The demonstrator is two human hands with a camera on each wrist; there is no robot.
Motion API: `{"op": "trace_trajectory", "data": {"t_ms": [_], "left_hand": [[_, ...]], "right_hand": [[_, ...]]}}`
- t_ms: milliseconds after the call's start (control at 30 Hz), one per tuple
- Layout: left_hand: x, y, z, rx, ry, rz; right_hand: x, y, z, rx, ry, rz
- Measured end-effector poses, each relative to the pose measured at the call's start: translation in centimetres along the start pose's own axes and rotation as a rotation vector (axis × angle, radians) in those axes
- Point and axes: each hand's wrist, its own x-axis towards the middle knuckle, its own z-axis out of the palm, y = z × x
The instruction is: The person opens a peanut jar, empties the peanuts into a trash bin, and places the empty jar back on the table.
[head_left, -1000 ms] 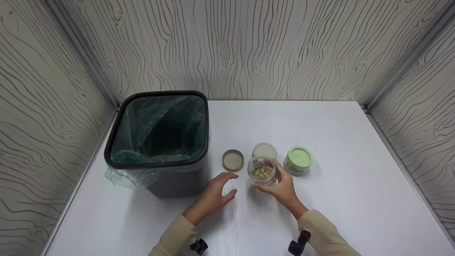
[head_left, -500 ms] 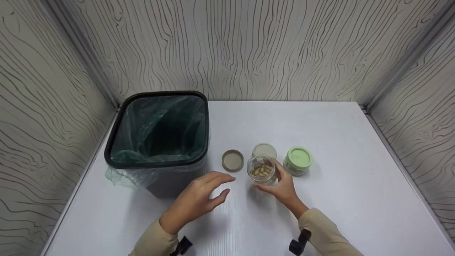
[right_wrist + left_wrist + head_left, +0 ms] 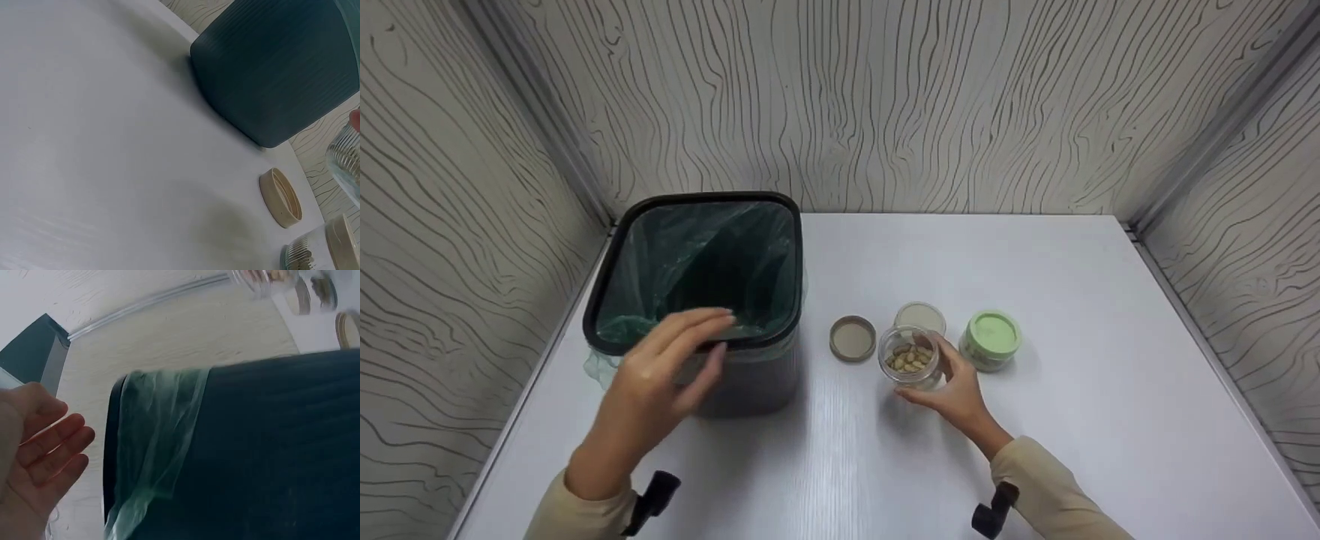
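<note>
An uncapped ribbed glass jar (image 3: 911, 381) with tan nut-like pieces (image 3: 910, 358) inside is gripped by my right hand (image 3: 956, 394), thumb on the near side and fingers on the far side. In the right wrist view the jar (image 3: 346, 157) is lifted off the table. My left hand (image 3: 660, 375) hovers at the near rim of the trash bin (image 3: 750, 382), fingers loosely bent. Nothing shows between those fingers in the left wrist view, where the hand (image 3: 45, 461) is beside the bin's green liner (image 3: 160, 422).
A beige jar lid (image 3: 853, 339) lies on the white table (image 3: 1072, 420) between bin and jar. Behind the held jar stands a jar with a pale lid (image 3: 921, 318). To its right is a green-lidded jar (image 3: 991, 334). Wood-grain panels (image 3: 840, 105) enclose the table.
My left hand has moved left and up from beside the jar to the bin's near rim. The right hand and its jar have hardly moved.
</note>
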Motion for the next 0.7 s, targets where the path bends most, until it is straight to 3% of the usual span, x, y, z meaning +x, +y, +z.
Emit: {"op": "trace_trajectory", "data": {"t_ms": [133,300,500,700], "left_hand": [[-0.6,-1.8,-1.8,0.049,0.011,-0.165],[-1.2,-3.9,-2.7,0.114,0.043,-0.253],[-1.4,-5.5,-3.5,0.126,0.067,-0.34],[-1.5,-7.0,-4.1,0.193,0.047,-0.499]], "right_hand": [[0.0,-0.4,0.1,0.01,-0.003,-0.032],[0.0,-0.9,0.1,0.014,-0.011,-0.047],[-0.1,-1.0,0.0,0.008,-0.007,-0.063],[0.0,-1.1,-0.2,0.009,-0.007,-0.052]]}}
